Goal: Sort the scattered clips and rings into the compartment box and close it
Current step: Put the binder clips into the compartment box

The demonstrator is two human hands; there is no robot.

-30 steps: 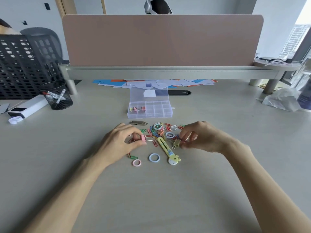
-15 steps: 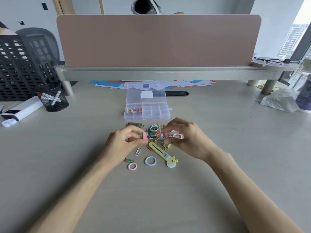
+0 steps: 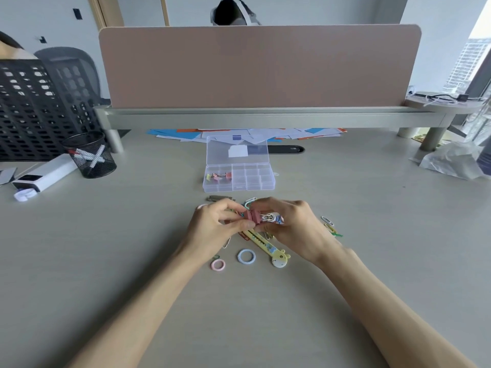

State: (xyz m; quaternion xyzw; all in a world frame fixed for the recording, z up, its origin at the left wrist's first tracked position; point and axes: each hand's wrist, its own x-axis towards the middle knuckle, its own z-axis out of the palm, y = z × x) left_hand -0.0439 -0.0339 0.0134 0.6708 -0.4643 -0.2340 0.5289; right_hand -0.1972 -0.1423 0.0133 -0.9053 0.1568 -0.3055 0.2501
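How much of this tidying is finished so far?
Barely started. A few binder clips already lie in the box; its lid stands open. The left hand and right hand pinch pink clips between them. Loose paper clips, a blue ring and a pink ring still wait on the desk.

Bright, even daylight comes in from the tall glass window [image 3: 475, 62] at 2 o'clock, whose upper part is blown out to near white. The pale beige tabletop [image 3: 119, 261] carries only soft, faint shadows, deepest under the grey raised shelf [image 3: 265, 118] at 12 o'clock. Wide-angle distortion bends that shelf and the frame edges. Fine detail is soft; the left hand [image 3: 212, 227] and right hand [image 3: 295, 229] look slightly smeared.
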